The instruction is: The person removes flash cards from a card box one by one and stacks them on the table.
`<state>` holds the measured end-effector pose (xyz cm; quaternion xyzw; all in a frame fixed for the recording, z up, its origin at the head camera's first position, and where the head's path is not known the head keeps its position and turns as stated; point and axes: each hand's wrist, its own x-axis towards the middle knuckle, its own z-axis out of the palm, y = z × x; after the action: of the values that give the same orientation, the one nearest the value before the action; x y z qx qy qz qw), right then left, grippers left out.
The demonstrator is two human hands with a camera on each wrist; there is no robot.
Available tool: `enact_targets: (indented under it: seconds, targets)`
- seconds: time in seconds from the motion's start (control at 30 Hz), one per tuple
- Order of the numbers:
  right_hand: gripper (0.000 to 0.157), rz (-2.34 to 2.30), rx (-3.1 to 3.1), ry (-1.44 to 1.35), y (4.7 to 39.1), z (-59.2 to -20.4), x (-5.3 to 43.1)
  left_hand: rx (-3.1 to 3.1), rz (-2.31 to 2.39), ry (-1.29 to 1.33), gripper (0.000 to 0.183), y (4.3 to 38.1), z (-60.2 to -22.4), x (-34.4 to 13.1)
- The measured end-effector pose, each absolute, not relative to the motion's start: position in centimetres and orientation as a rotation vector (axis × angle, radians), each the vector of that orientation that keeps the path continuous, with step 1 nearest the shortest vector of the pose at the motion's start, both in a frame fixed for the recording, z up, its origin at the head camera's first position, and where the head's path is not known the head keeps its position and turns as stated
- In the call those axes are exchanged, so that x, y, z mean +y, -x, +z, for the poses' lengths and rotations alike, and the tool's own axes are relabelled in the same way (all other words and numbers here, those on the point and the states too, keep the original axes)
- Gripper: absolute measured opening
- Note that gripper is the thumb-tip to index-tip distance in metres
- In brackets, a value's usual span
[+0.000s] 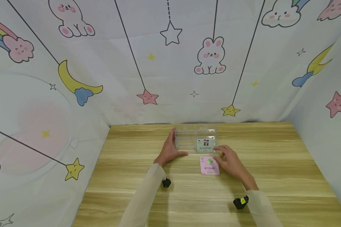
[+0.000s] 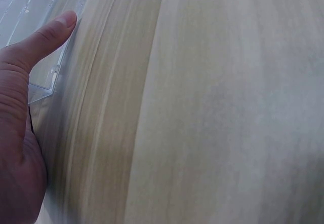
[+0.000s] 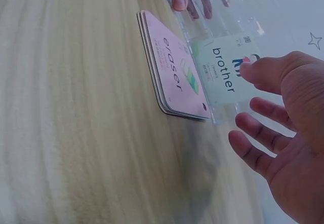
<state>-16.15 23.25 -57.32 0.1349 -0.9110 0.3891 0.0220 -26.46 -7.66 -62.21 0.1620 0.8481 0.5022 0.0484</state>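
A clear plastic card holder [image 1: 185,138] with compartments stands at the back of the table. My left hand [image 1: 169,150] grips its left end, the thumb [image 2: 50,34] along the front bottom edge and the fingers round the side. A pale green "brother" card [image 1: 206,145] sits upright in the holder's right compartment. Close to this card, my right hand [image 1: 230,160] is held with fingers apart and loosely bent, holding nothing. In front of the holder lies a small stack of cards, a pink "eraser" card [image 3: 169,72] on top, just below the right thumb in the head view.
The wood-grain table [image 1: 187,201] extends to both sides and toward me. A white cloth [image 1: 176,75] printed with stars, bunnies and clouds hangs behind it and along the sides. Black wrist cameras [image 1: 166,182] are worn at both cuffs.
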Motion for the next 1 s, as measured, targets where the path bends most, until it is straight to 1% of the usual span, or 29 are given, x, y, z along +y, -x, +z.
enact_targets:
  seconds: [0.7,1.0]
  targets:
    - [0.039,1.377,-2.688,-0.374,18.8,-57.4,22.5,2.582,1.53,-0.48,0.141,26.5,-62.3,-7.7]
    - [0.032,1.404,-2.652,-0.411,19.3,-57.0,22.0,2.58,1.512,-0.459,0.141,26.5,-62.2,-7.7]
